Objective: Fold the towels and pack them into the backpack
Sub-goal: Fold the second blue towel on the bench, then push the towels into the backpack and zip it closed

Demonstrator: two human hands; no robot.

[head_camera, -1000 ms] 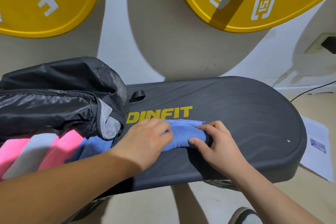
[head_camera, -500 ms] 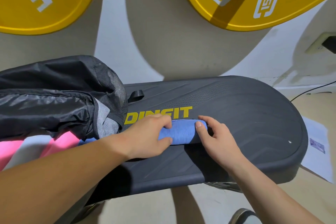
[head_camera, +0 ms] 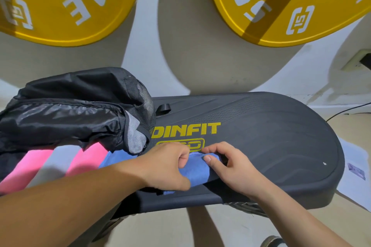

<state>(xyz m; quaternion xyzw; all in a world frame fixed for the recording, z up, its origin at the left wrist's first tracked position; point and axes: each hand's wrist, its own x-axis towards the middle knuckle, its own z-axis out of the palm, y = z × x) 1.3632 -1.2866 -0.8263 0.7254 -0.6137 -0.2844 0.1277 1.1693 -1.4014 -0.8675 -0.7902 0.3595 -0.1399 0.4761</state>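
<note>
A blue towel (head_camera: 195,170) lies bunched on the dark DINFIT platform (head_camera: 271,146), near its front edge. My left hand (head_camera: 166,164) grips the towel's left side with curled fingers. From the right, my right hand (head_camera: 226,163) pinches its top hem between thumb and fingers. A black backpack (head_camera: 70,114) lies on its side at the left, its mouth facing right. Rolled pink towels (head_camera: 30,168) and a grey one (head_camera: 54,164) stick out below it. Another blue fold (head_camera: 116,159) shows at the backpack's mouth.
Two yellow weight plates (head_camera: 281,2) lean on the white wall behind the platform. Paper sheets (head_camera: 357,172) lie on the floor at the right, with a black cable (head_camera: 349,109) beyond. A shoe (head_camera: 273,241) shows at the bottom edge.
The blue towel has moved toward the platform's front edge, off the yellow lettering, and looks more bunched. Both hands came nearer with it, the right now pinching the hem.
</note>
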